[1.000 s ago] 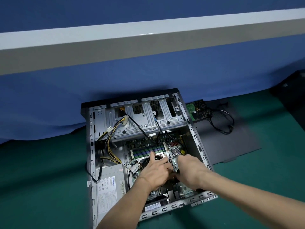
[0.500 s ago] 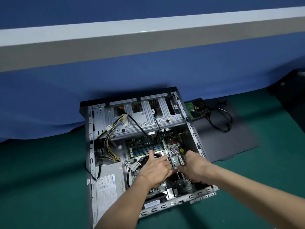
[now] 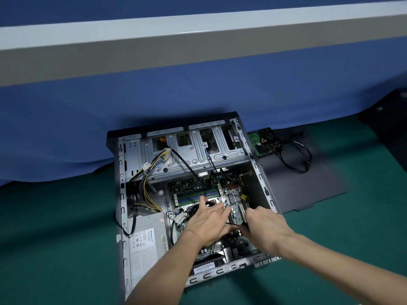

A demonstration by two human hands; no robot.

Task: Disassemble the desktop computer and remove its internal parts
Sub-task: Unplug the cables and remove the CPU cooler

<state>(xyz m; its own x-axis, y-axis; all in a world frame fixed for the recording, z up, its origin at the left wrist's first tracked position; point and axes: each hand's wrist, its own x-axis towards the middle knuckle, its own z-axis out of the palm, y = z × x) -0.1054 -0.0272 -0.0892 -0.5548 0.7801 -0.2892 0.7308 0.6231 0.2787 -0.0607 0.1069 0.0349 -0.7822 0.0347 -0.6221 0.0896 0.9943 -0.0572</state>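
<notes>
Blue backdrop point(image 3: 198, 95) all along the back, green mat point(image 3: 55, 238) underneath, and the desktop case point(image 3: 122, 194) lying on its side in the middle with the open face up. Its dark side panel point(image 3: 308, 186) is already off and sits flat on the mat just right of the case. A loose drive point(image 3: 265, 140) with its black cables point(image 3: 297, 159) rests on the panel's far end.

Inside, the power supply point(image 3: 147, 245) is in the near-left corner, with the yellow wire bundle point(image 3: 147, 188) running up toward the drive cage point(image 3: 198, 155) at the far end. The motherboard point(image 3: 193, 188) fills the rest and looks fully mounted.

Both hands are over the board. The left hand point(image 3: 207, 223) is spread wide, fingers straight, resting flat on the CPU cooler point(image 3: 195, 211). The right hand point(image 3: 266, 227) is curled round a black tool point(image 3: 243, 225). My guess is a screwdriver, but the tip is hidden, so I can't say for sure.

I'd say this is the cooler or board screw stage, with plenty left inside. The next move needs the tip seated square on a screw, the left hand steadying things, and those cables kept out of the way.
</notes>
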